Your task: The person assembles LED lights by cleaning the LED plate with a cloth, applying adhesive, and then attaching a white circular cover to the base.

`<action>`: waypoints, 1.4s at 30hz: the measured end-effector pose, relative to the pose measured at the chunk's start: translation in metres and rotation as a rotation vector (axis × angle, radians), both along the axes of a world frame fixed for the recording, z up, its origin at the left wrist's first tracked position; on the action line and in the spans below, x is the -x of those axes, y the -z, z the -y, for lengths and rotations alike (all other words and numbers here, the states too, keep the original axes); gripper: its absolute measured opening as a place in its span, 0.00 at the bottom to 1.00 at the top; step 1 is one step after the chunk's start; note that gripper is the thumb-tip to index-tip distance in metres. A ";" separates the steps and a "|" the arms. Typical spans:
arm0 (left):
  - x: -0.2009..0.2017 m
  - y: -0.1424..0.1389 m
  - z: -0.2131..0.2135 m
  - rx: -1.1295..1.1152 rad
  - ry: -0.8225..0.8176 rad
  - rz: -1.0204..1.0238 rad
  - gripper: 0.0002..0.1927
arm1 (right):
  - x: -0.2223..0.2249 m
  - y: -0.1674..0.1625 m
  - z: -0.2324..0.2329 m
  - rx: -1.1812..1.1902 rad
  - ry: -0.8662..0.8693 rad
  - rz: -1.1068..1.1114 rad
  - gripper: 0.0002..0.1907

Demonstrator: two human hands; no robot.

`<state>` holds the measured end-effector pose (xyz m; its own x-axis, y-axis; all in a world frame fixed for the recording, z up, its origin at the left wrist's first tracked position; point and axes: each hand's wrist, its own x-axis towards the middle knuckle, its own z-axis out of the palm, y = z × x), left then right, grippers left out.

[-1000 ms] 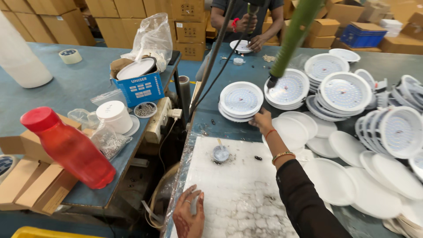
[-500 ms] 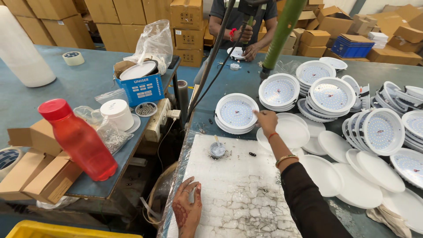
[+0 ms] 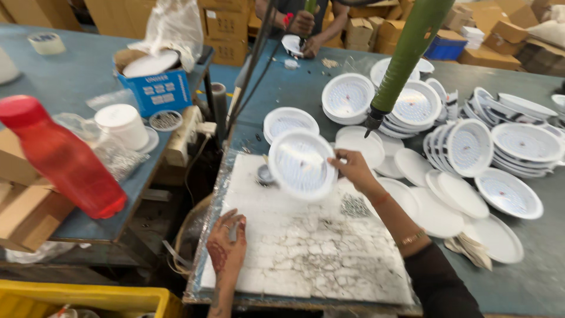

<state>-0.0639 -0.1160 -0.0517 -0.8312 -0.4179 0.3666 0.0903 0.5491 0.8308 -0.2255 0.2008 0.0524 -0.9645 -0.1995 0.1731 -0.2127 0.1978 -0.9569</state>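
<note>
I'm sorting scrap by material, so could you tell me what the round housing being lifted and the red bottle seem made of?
Housing: probably white plastic, smooth and matte, in the right hand.
Bottle: apparently translucent red plastic, glossy, light showing through it.

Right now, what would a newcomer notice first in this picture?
Probably the round white lamp housing lifted in the right hand above the cracked white work board, where the left hand rests. Next, the stacks of white housings at right and the red bottle at left.
</note>
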 end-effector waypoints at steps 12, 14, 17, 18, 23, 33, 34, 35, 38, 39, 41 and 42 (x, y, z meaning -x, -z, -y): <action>-0.021 0.000 0.007 0.109 0.126 -0.055 0.11 | -0.141 0.041 -0.126 -0.280 0.390 -0.256 0.11; -0.024 -0.003 0.007 0.124 0.141 -0.057 0.11 | -0.167 0.036 -0.178 -0.647 0.769 -0.467 0.05; -0.022 -0.004 0.007 0.085 0.161 -0.062 0.10 | -0.206 0.046 -0.238 -1.084 0.961 -0.428 0.16; -0.020 -0.004 0.006 0.062 0.164 -0.083 0.10 | -0.215 0.054 -0.250 -1.158 0.974 -0.375 0.19; 0.004 -0.009 -0.024 -0.306 0.237 -0.110 0.13 | -0.227 0.094 -0.272 -1.349 0.994 -0.220 0.16; 0.013 -0.005 -0.068 -0.297 0.286 -0.052 0.18 | -0.229 0.109 -0.251 -1.391 1.090 -0.414 0.16; 0.013 -0.004 -0.067 -0.285 0.279 -0.023 0.18 | -0.229 0.112 -0.247 -1.351 1.108 -0.355 0.16; 0.012 -0.004 -0.067 -0.271 0.274 0.005 0.18 | -0.229 0.114 -0.244 -1.310 1.127 -0.296 0.17; 0.012 -0.002 -0.070 -0.191 0.259 -0.007 0.17 | -0.230 0.114 -0.238 -1.165 1.210 -0.206 0.23; 0.013 -0.001 -0.069 -0.153 0.253 -0.030 0.17 | -0.229 0.114 -0.236 -1.238 1.210 -0.212 0.24; 0.014 0.000 -0.071 -0.169 0.249 -0.004 0.17 | -0.229 0.113 -0.232 -1.389 1.211 -0.223 0.27; 0.015 0.001 -0.071 -0.180 0.248 0.011 0.17 | -0.229 0.113 -0.231 -1.430 1.211 -0.272 0.25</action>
<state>-0.0791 -0.0446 -0.0526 -0.9195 -0.2594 0.2952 0.1935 0.3551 0.9146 0.0033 0.4319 -0.0602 -0.6549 0.3602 0.6644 0.5342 0.8425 0.0699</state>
